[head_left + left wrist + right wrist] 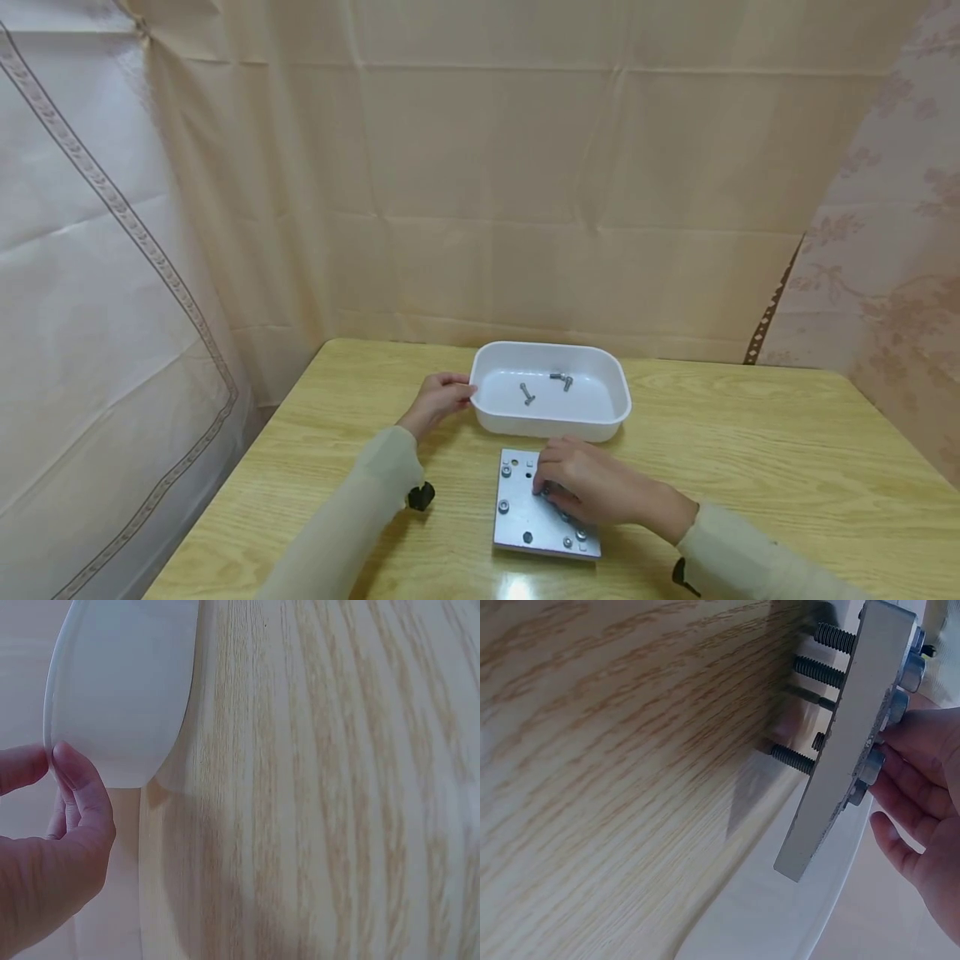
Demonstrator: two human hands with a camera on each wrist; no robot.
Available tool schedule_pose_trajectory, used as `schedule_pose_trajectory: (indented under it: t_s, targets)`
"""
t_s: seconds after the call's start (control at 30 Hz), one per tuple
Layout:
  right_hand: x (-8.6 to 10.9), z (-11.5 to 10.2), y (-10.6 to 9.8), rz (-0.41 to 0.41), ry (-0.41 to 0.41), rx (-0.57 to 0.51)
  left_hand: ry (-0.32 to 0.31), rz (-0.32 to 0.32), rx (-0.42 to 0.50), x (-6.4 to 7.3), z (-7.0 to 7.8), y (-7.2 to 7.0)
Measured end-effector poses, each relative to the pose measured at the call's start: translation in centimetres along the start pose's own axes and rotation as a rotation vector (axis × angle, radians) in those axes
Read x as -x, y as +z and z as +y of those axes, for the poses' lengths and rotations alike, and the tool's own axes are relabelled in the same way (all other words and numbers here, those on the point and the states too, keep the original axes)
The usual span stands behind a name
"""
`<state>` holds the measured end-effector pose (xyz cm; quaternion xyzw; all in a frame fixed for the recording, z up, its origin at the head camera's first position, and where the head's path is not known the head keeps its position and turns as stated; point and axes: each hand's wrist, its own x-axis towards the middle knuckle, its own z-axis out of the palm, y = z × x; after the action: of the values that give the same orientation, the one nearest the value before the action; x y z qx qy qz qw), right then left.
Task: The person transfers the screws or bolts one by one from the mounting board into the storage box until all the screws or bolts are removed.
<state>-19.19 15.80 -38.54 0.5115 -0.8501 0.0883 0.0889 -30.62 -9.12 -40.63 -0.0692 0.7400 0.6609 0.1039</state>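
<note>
My left hand pinches the left rim of a white plastic tray; in the left wrist view the thumb and a finger meet at the tray's edge. Over a thick metal plate is my right hand, its fingertips around the head of a bolt. Several hex-socket bolts sit in the plate. From the right wrist, threaded shanks show sticking out below the plate. The hand hides part of the plate in the head view.
Several loose bolts lie inside the tray, some at its right. Tray and plate stand on a wood-grain table, the plate nearer to me. Beige cloth hangs behind the table's far edge.
</note>
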Motion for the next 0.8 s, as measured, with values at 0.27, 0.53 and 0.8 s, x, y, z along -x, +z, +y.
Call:
schedule_pose_trajectory:
  t_s: [0.27, 0.53, 0.8]
  targets:
    - [-0.02, -0.02, 0.06, 0.007, -0.005, 0.0, 0.01, 0.01, 0.023, -0.03, -0.08, 0.03]
    - [-0.09, 0.05, -0.09, 0.012, -0.008, 0.013, 0.008, 0.013, 0.029, 0.02, 0.17, 0.06]
    - [-0.11, -0.03, -0.2, 0.006, -0.015, 0.007, 0.008, 0.013, 0.031, 0.12, -0.01, 0.08]
